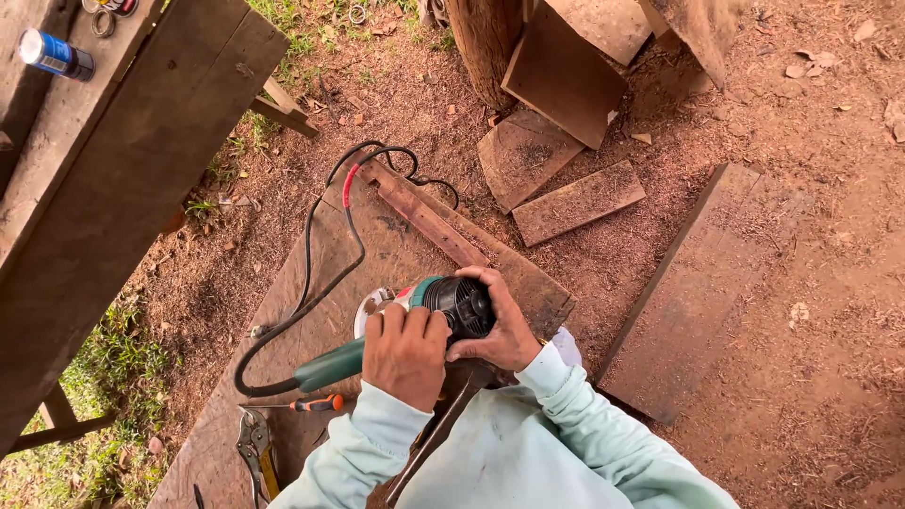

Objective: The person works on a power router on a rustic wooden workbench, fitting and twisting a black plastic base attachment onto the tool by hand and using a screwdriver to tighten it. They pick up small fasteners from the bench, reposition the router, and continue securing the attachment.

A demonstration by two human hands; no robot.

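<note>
A green and black angle grinder (452, 300) lies over a wide wooden board (311, 283) on the ground. My left hand (405, 353) grips its body from above. My right hand (504, 325) wraps around its black motor end. The green handle (330, 368) points left, and a black cable (311, 273) with a red section loops away over the board. A narrow reddish wooden strip (424, 221) rests on the board beyond the tool. Part of the grinder's white guard (370, 306) shows beside my left hand.
An orange-handled screwdriver (311, 404) and locking pliers (255, 448) lie on the board near me. A workbench (104, 179) with a blue can (55, 55) stands at left. Loose planks (577, 201) and a long board (693, 292) lie on sawdust-covered ground; a post (485, 38) stands beyond.
</note>
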